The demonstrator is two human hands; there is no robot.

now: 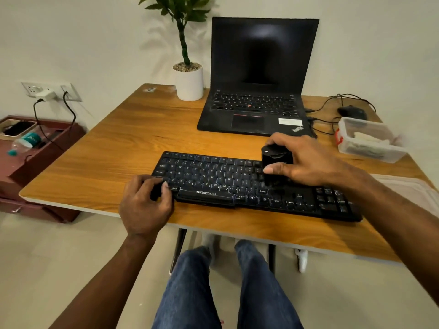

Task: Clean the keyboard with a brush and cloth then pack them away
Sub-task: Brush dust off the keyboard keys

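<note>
A black keyboard [225, 181] lies across the front of the wooden desk [118, 143]. My left hand [145, 205] grips the keyboard's near left corner, fingers curled over its edge. My right hand [306, 160] holds a black brush [276, 162] upright, its bristles down on the keys right of the middle. A clear plastic box [370, 141] at the right holds a pale cloth [370, 138].
An open black laptop [259, 91] stands behind the keyboard, a potted plant [188, 79] to its left. A black mouse [352, 112] and cables lie at the back right. A fabric piece [408, 188] hangs at the desk's right edge. A maroon cabinet [35, 162] stands left.
</note>
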